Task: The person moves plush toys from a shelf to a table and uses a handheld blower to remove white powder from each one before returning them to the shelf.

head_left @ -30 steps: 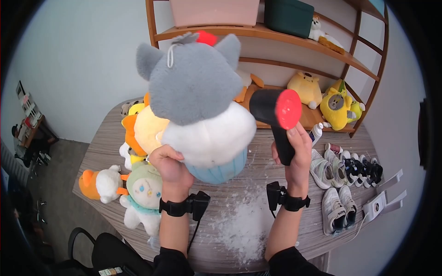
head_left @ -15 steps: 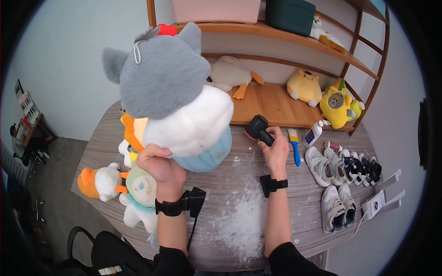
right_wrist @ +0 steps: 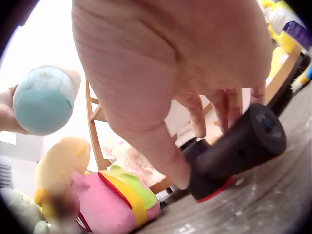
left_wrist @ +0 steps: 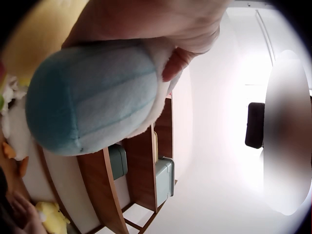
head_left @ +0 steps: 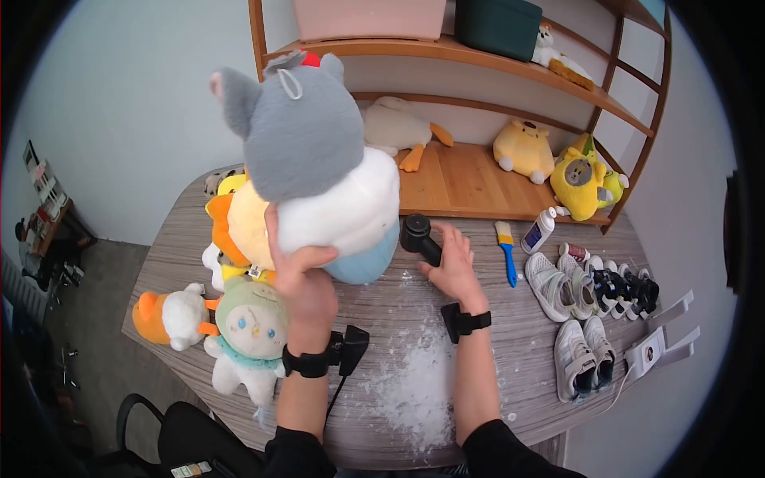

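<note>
A big plush toy (head_left: 307,139) with a grey eared head, white body and light blue base is held up by my left hand (head_left: 305,287), which grips it low on the body. From below, the left wrist view shows the blue base (left_wrist: 92,100) with my thumb pressed into the white plush. My right hand (head_left: 457,269) is beside a black handled tool (head_left: 417,236) on the table, its fingers spread. In the right wrist view the tool's handle (right_wrist: 246,141) slants up, red edge down against the tabletop, with my thumb tip right at it.
Plush toys, including a green-hooded one (head_left: 251,323), crowd the left. White powder or fluff (head_left: 418,390) covers the table's front middle. Right of the tool are a blue-handled brush (head_left: 507,253), a white bottle (head_left: 539,231) and several shoes (head_left: 575,358). A wooden shelf (head_left: 458,183) stands behind.
My right hand has lowered the black tool from beside the plush toy to the table, and its fingers have let go. The plush toy swung left, then back slightly right, and tilted.
</note>
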`<state>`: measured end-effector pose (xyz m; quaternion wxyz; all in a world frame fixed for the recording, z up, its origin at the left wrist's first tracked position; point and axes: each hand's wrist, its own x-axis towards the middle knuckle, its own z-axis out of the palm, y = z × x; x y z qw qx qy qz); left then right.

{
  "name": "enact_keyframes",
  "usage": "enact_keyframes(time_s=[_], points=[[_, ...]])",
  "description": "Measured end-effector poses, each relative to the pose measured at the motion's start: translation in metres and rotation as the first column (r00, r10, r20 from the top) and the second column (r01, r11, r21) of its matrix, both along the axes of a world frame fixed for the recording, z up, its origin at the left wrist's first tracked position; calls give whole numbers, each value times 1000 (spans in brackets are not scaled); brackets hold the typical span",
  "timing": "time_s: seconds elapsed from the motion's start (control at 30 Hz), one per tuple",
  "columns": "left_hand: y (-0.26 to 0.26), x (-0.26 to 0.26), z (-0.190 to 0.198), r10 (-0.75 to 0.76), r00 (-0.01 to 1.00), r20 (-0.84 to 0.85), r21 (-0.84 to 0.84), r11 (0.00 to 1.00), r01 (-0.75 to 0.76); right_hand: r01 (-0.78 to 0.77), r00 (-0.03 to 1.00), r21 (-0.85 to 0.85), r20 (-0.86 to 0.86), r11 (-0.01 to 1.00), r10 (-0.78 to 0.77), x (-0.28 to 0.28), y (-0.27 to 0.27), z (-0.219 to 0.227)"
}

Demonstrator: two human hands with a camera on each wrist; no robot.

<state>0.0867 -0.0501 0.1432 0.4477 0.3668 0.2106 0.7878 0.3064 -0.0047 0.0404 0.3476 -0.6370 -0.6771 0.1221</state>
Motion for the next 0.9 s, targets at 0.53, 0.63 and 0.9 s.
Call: enact_keyframes(time_s=[0.53,0.63,0.9], points=[[-1,40,-8,-254,678,-690,9,934,358,111,552,262,-818,959,160,3,0,44],[-6,29,2,-274,612,-742,-75,941,330,255,443,4,-889,967,-113,41,23,28],[1,4,17,-289,536,-793,-204,955,213,65,-31,-23,-999,998,-21,104,142,50]])
